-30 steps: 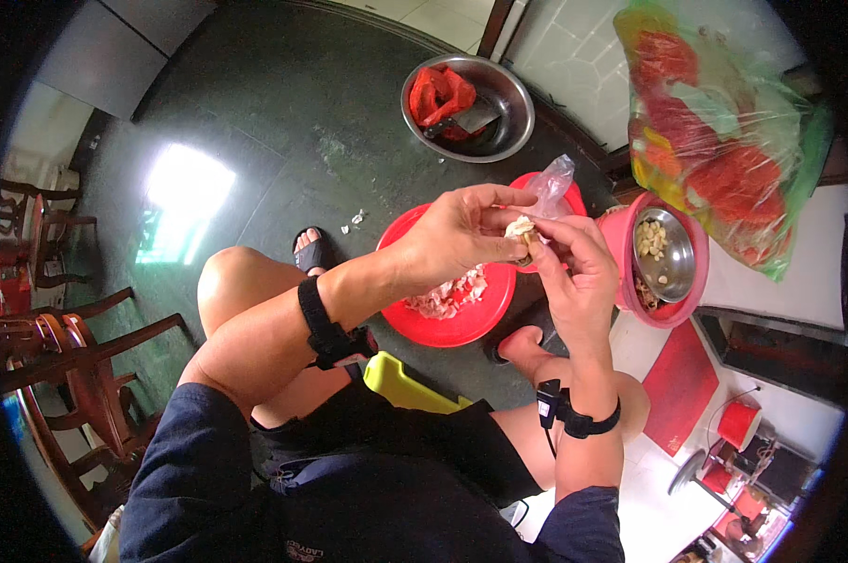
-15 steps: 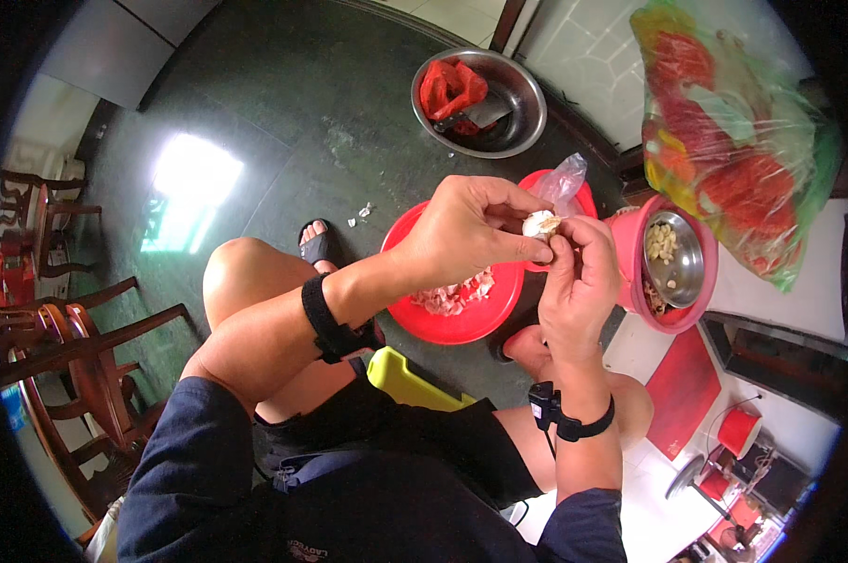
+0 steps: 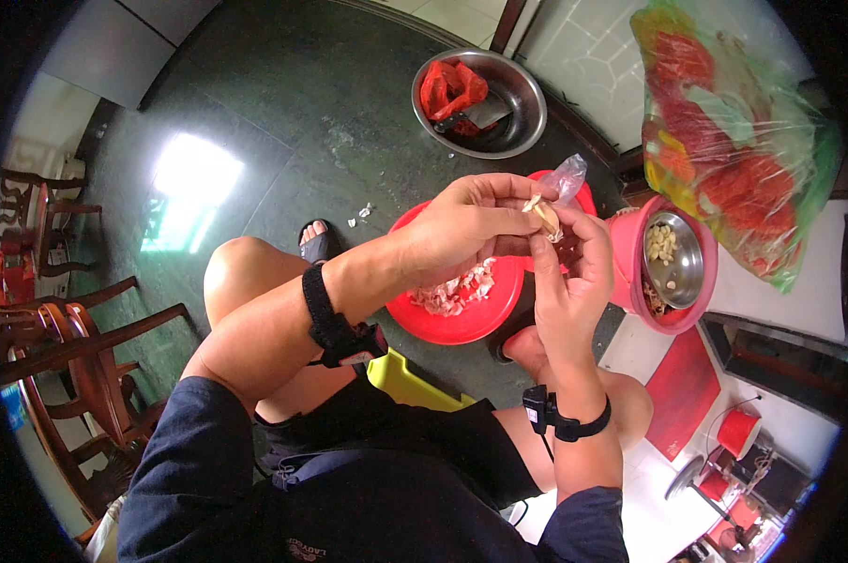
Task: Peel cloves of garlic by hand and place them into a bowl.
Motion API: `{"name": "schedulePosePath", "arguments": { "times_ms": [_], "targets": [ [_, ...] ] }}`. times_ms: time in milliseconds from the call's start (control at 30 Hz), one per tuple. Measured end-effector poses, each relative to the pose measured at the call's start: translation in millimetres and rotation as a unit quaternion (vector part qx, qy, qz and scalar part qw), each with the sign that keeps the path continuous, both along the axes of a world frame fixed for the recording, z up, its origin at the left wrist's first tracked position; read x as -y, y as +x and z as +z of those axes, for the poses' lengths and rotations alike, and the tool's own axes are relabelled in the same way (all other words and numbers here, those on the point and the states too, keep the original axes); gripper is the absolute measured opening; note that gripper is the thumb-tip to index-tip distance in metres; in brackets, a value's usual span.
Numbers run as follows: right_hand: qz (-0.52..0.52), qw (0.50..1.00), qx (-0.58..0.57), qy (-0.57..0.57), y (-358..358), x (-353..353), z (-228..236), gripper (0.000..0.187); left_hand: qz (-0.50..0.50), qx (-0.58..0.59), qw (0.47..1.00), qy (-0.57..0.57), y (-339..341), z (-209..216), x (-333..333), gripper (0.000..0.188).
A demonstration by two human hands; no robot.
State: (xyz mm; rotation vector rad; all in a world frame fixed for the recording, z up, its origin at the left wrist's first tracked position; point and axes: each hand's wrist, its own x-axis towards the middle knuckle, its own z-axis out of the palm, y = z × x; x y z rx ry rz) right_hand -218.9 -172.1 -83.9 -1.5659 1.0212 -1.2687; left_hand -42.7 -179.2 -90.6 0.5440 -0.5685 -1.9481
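Note:
A garlic clove with papery skin partly loose is between my two hands, above the red basin. My left hand pinches it from the left with thumb and fingers. From the right, my right hand grips its lower side, thumb up against it. Pinkish garlic skins lie heaped in the basin under my left wrist. To the right, peeled cloves sit in a steel bowl set in the top of a pink bucket.
Farther off stands a steel basin with a red plastic bag and a cleaver. A green plastic bag with red contents is at upper right. Wooden chairs stand left; a yellow-green stool is beneath me.
The garlic has turned between my fingers, showing its tan skin side now instead of a white face. My left fingers have spread over it, and my right hand has shifted slightly left.

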Motion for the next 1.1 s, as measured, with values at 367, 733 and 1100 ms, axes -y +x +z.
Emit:
{"name": "schedulePosePath", "arguments": {
  "times_ms": [367, 733, 1100],
  "targets": [
    [-0.017, 0.939, -0.231, -0.254, -5.1, 3.0, 5.1, 0.028, -0.009, 0.144, 0.989, -0.027, -12.0, 0.4, -9.9, 0.035],
    [0.064, 0.951, -0.250, -0.172, 5.2, 2.0, 5.1, 0.004, 0.138, 0.524, 0.806, -0.239, -3.1, 10.6, -15.2, 0.030],
    [-0.045, 0.923, -0.273, -0.269, 8.8, -1.7, -2.4, 0.008, 0.157, 0.389, 0.901, -0.112, -17.8, 2.3, -28.1, 0.035]
  ]
}}
